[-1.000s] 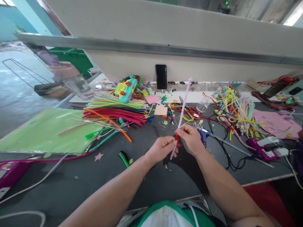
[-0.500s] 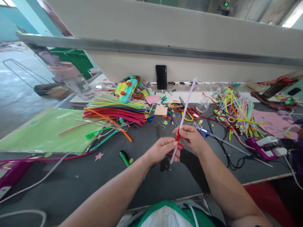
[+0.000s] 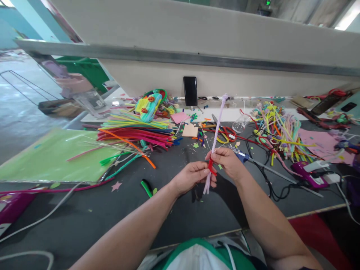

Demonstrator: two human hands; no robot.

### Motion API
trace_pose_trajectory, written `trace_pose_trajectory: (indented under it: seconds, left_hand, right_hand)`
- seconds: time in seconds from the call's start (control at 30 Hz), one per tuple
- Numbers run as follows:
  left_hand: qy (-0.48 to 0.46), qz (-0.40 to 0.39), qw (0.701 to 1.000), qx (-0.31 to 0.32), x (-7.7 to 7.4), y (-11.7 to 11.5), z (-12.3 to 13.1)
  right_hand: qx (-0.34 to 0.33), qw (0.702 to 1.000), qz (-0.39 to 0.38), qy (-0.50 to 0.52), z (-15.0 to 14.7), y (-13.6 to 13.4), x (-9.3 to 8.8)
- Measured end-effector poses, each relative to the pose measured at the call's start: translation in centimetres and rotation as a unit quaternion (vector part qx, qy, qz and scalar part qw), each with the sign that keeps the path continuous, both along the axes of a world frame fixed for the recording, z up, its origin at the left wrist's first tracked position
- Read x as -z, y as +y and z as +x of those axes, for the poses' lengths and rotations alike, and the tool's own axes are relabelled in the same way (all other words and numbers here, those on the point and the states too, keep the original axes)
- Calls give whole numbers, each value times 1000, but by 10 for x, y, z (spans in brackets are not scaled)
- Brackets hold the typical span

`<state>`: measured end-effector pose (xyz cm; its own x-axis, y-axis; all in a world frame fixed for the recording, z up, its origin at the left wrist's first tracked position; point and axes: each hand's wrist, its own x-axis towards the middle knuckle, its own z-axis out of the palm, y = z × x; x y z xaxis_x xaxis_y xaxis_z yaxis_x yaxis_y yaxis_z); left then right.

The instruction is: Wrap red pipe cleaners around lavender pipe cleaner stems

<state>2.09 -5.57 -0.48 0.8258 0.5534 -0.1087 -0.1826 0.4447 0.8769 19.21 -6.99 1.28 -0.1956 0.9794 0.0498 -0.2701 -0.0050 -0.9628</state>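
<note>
A lilac pipe cleaner [image 3: 218, 125], twisted into one stem, stands nearly upright between my hands above the dark table. Around its lower part a short red pipe cleaner [image 3: 210, 166] is wrapped, with one end sticking out. My left hand [image 3: 194, 175] pinches the stem just below the red wrap. Higher up, my right hand [image 3: 225, 160] holds it at the top of the red piece, thumb and fingers pressed together. Two lilac tails spread below my fingers. Part of the wrap is hidden by the fingertips.
A pile of coloured pipe cleaners [image 3: 137, 131] lies left of centre, beside a green sheet pack [image 3: 56, 155]. Behind my hands are scissors [image 3: 223, 137] and a black phone [image 3: 190, 91]. To the right lie a glue gun [image 3: 242, 156], cables, a purple power strip [image 3: 309, 174] and more pipe cleaners [image 3: 281, 131].
The lilac stem has turned slightly, its top shifting left. Two tail ends now show below my hands where one showed before. Both hands keep their grip.
</note>
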Motion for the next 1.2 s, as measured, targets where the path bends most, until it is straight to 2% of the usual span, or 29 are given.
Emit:
trace_pose_trajectory:
  seconds: [0.4, 0.73, 1.03, 1.1, 1.2]
  left_hand:
    - [56, 8, 998, -23, 1, 0, 1]
    - [97, 81, 992, -32, -2, -2, 3]
    - [159, 208, 961, -89, 2, -4, 7]
    - [158, 200, 962, -99, 2, -5, 8]
    - [122, 148, 978, -85, 1, -5, 9]
  right_hand:
    - [72, 988, 38, -129, 2, 2, -2]
    - [72, 992, 12, -104, -2, 1, 0]
    - [138, 985, 27, -98, -7, 2, 9]
    - [149, 984, 29, -92, -8, 3, 9]
    - [139, 988, 14, -68, -6, 4, 9]
